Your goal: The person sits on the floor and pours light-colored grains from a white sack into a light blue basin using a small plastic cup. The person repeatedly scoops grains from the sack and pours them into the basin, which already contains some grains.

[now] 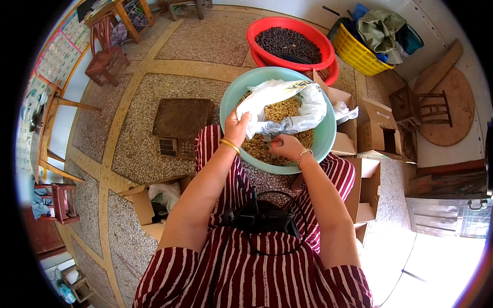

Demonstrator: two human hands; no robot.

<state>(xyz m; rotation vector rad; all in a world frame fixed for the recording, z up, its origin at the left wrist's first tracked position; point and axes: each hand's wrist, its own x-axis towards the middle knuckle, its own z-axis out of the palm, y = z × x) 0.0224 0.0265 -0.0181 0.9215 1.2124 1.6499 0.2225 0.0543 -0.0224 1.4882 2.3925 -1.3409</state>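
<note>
A pale green basin (329, 129) sits between my knees, holding small yellowish-brown kernels (252, 149). Inside it lies a white plastic bag (311, 104), its mouth spread, with more of the same kernels (282, 109) in it. My left hand (236, 127) is closed on the bag's near left edge and holds it up. Just below the bag, over the loose kernels, my right hand (288, 147) is closed around a small tool with an orange-red handle (277, 143). The tool's front end is partly hidden, so its kind is unclear.
Beyond the basin stands a red basin (327, 54) of dark round pieces, near a yellow basket (354, 54). Cardboard boxes (377, 131) line my right side. A low dark wooden stool (181, 119) is at the left, with an opened carton (137, 203) nearer me.
</note>
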